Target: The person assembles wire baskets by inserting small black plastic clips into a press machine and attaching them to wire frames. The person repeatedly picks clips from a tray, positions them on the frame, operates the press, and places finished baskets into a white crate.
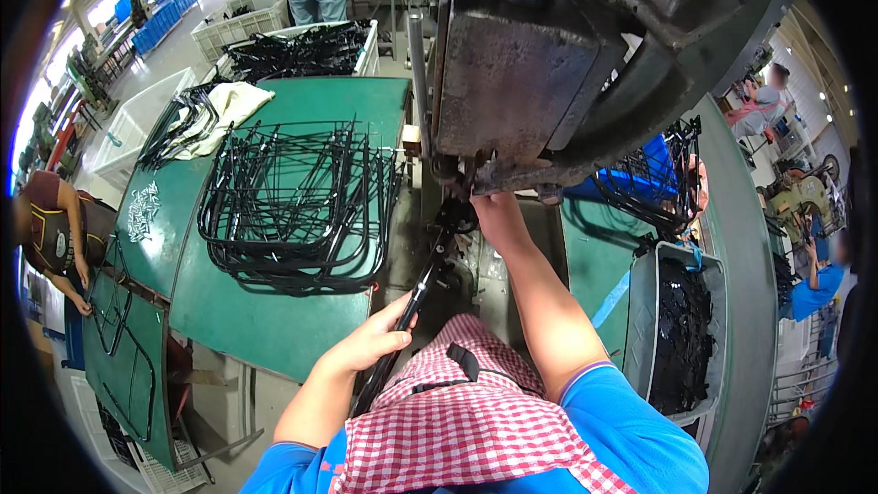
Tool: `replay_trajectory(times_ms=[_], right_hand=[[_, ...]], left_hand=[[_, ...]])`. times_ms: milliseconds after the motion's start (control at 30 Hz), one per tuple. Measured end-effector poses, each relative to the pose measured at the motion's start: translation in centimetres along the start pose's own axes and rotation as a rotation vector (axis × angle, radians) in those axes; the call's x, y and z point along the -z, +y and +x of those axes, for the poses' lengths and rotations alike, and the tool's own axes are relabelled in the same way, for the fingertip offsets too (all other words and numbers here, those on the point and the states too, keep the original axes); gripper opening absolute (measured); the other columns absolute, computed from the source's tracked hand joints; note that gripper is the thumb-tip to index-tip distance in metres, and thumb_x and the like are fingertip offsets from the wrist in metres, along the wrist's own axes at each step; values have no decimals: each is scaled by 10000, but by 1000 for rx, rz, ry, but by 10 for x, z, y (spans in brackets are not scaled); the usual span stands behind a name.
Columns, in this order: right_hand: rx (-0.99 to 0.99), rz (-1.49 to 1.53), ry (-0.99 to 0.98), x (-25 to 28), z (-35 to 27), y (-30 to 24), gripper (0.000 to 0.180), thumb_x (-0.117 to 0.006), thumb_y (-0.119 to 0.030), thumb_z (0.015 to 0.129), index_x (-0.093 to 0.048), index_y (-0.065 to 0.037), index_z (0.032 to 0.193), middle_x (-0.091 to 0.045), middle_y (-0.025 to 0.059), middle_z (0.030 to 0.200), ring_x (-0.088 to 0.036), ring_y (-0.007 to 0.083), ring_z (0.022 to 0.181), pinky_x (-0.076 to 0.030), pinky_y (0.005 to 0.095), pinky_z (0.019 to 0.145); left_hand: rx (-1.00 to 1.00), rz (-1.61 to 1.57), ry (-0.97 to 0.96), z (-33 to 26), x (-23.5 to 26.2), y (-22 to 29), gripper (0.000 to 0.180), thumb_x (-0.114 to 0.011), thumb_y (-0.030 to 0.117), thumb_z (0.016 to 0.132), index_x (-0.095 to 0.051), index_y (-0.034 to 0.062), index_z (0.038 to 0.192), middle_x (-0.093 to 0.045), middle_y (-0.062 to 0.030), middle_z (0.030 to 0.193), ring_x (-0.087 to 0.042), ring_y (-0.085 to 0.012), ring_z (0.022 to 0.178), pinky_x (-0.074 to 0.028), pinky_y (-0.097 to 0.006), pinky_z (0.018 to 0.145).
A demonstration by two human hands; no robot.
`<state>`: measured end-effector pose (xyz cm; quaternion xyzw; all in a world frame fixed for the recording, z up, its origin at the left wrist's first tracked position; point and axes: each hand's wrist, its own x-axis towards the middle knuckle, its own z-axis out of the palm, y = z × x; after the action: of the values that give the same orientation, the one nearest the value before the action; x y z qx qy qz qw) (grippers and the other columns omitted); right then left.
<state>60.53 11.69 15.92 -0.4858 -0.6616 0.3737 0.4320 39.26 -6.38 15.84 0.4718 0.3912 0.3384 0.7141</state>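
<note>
We hold a long black tube (423, 285) in our left hand (382, 337), the fingers closed around it with the thumb lying along the near side. The tube slants from beside our red-and-white checked apron (466, 434) up toward the underside of a heavy, dark metal press (512, 82), where its far end meets a cluster of dark fittings. Our right hand (498, 217) reaches in just under the press head, close to that upper end (its fingertips are hidden by the metal, so we cannot tell whether they grip anything or how widely they are spread). To our left, a green surface (274, 338) carries a stack of black wire frames (265, 276) with rounded corners; beyond it, a pale cloth (238, 105) lies with more black bars, and small silvery pieces (142, 212) are scattered nearer the left edge. To our right, a grey bin (647, 311) holds many dark parts (681, 338), and farther up, near a blue container (658, 165), we see more black frames. At the far left, a co-worker (59, 220) has both hands near a bent black frame (146, 375) on another green surface.
</note>
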Motion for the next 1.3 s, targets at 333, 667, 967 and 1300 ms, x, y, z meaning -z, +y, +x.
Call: replay_trajectory(times_ms=[333,667,967,1300], right_hand=[[-254,423,179,3,-9,1,171,-516,-183,919,-547,-19,880,-518,65,618,-458,168,510,-363,313,491],[-629,136,-160,82,-186,-26,193,-549,-170,855,-646,-3,861,-587,25,663,-528,97,616,-443,273,573],[88,436,-445,88,-215,-96,577,-630,-302,874,-433,7,1320,-616,106,1097,-588,198,1034,-431,341,956],[603,844,94,295,-271,-71,307,-590,-187,888,-563,6,651,-546,99,569,-483,192,485,-368,296,441]], left_hand=[[-40,9,-78,0,2,12,705,-688,539,728,-435,36,1153,-415,9,931,-396,-90,799,-363,-214,676],[-32,94,-583,-20,-23,48,998,-711,314,693,-170,-40,1454,-304,-170,1451,-292,-232,1348,-203,-366,1121],[-824,583,-515,124,-185,144,983,-710,210,604,-237,17,1444,-433,-119,962,-459,-254,845,-420,-353,785],[-458,13,-1,319,-211,55,735,-593,270,881,-168,7,1419,-378,-153,1340,-376,-276,1255,-322,-394,1022]])
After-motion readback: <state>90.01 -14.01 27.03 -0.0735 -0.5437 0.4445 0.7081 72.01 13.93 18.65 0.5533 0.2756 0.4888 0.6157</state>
